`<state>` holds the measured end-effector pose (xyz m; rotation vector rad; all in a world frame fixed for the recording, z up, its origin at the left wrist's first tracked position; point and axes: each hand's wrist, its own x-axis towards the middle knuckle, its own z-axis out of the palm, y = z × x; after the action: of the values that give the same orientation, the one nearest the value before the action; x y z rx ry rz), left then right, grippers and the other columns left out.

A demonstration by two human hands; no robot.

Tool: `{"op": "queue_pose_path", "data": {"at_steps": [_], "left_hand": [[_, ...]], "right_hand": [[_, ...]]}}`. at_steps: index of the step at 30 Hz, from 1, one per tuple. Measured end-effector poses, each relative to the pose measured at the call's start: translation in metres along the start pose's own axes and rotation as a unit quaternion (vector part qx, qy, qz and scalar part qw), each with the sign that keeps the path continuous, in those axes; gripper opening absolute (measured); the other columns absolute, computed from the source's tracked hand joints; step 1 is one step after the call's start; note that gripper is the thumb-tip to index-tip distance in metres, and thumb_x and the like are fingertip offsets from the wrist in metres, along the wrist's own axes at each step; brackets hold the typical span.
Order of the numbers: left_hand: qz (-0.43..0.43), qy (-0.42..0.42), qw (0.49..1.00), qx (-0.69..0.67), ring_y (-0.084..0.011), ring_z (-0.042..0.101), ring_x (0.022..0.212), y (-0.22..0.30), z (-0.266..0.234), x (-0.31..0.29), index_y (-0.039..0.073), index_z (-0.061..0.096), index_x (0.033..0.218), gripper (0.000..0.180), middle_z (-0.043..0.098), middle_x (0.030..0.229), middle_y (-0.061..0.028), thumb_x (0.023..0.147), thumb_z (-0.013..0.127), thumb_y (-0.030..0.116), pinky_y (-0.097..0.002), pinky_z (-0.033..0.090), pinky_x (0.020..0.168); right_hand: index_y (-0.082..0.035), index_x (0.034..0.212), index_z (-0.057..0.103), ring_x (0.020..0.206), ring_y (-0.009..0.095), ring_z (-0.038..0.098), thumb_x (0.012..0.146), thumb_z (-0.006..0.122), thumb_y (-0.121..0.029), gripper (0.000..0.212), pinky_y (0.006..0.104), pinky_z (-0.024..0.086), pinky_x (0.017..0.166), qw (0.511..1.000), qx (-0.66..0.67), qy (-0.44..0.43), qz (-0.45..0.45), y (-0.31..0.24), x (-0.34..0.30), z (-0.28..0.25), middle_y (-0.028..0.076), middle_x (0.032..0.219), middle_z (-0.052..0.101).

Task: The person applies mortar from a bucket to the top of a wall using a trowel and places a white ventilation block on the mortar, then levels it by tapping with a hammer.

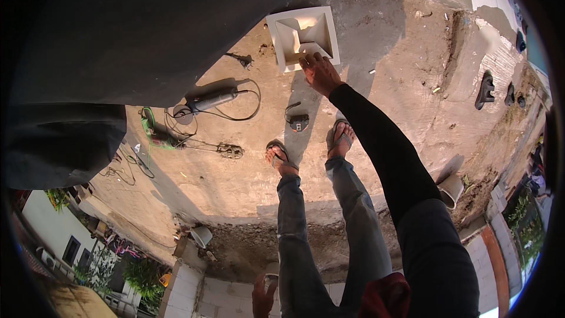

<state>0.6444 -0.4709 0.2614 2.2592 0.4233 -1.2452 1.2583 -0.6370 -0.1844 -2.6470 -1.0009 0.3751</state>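
Observation:
A white rectangular basin (334,41) with sloping inner walls lies on the dirt-covered floor ahead of my feet. My right hand (321,73) reaches down to its near rim, with the fingers bent over the edge. At the lower edge, left of my legs, my left hand (263,297) is partly cut off and in shadow. Its fingers curl beside a pale, round-edged thing (272,268) that is too dark and small to name. Between the basin and my sandalled feet sits a black tape measure (299,122) with orange marks.
An angle grinder (213,100) with a looped cord lies to the left, near a green drill (158,135) and its mixing paddle (230,151). Buckets (451,191) stand at the right and lower left. Loose sandals (485,90) lie far right. Dark fabric (147,35) covers the upper left.

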Motion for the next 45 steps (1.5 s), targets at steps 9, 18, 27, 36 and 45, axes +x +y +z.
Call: {"op": "queue_pose_path", "data": {"at_steps": [9, 18, 27, 36, 45], "left_hand": [[-0.430, 0.080, 0.800, -0.411, -0.0147, 0.058, 0.089, 0.067, -0.047, 0.020, -0.003, 0.054, 0.139, 0.054, 0.066, 0.100, -0.0109, 0.091, 0.069, 0.020, -0.0285, 0.050, 0.079], [-0.395, 0.061, 0.795, -0.456, -0.0246, 0.062, 0.107, 0.071, -0.035, 0.032, -0.006, 0.055, 0.134, 0.052, 0.065, 0.118, -0.0206, 0.091, 0.070, 0.019, -0.0375, 0.051, 0.091], [-0.239, 0.138, 0.747, -0.605, -0.0347, 0.037, 0.145, 0.143, -0.051, 0.119, -0.005, 0.033, 0.152, 0.084, 0.037, 0.155, -0.0273, 0.089, 0.074, 0.032, -0.0421, 0.032, 0.117], [-0.266, 0.303, 0.794, -0.455, -0.0460, 0.016, 0.150, 0.235, -0.095, 0.113, -0.010, 0.002, 0.155, 0.140, 0.017, 0.159, -0.0346, 0.065, 0.089, 0.053, -0.0507, 0.017, 0.122], [-0.296, 0.432, 0.759, -0.387, -0.0406, 0.054, 0.119, 0.162, -0.056, -0.127, -0.007, 0.025, 0.144, 0.114, 0.051, 0.129, -0.0257, 0.062, 0.089, 0.040, -0.0468, 0.048, 0.097]], "right_hand": [[-0.011, 0.112, 0.062, 0.121, 0.028, 0.055, 0.090, 0.054, -0.018, 0.024, 0.0476, 0.046, 0.099, 0.986, -0.076, -0.007, -0.148, 0.008, 0.017, 0.039, 0.010, 0.134, 0.054], [-0.006, 0.113, 0.063, 0.115, 0.036, 0.060, 0.085, 0.070, -0.020, 0.032, 0.0464, 0.050, 0.099, 0.979, 0.013, -0.119, -0.166, 0.029, 0.068, -0.065, 0.015, 0.116, 0.064], [0.004, 0.122, 0.065, 0.111, 0.037, 0.063, 0.082, 0.071, -0.041, 0.061, 0.0466, 0.047, 0.099, 0.942, 0.132, -0.305, -0.050, -0.038, 0.023, -0.173, 0.022, 0.119, 0.067], [0.003, 0.087, 0.062, 0.062, 0.022, 0.060, 0.084, 0.076, -0.033, 0.039, 0.0395, 0.048, 0.060, 0.869, 0.369, -0.317, 0.086, -0.284, -0.195, -0.303, 0.017, 0.075, 0.065], [0.007, 0.096, 0.067, 0.071, 0.011, 0.062, 0.088, 0.075, -0.032, 0.041, 0.0310, 0.050, 0.061, 0.740, 0.518, -0.417, 0.101, -0.482, -0.363, -0.371, 0.009, 0.078, 0.068]]}}
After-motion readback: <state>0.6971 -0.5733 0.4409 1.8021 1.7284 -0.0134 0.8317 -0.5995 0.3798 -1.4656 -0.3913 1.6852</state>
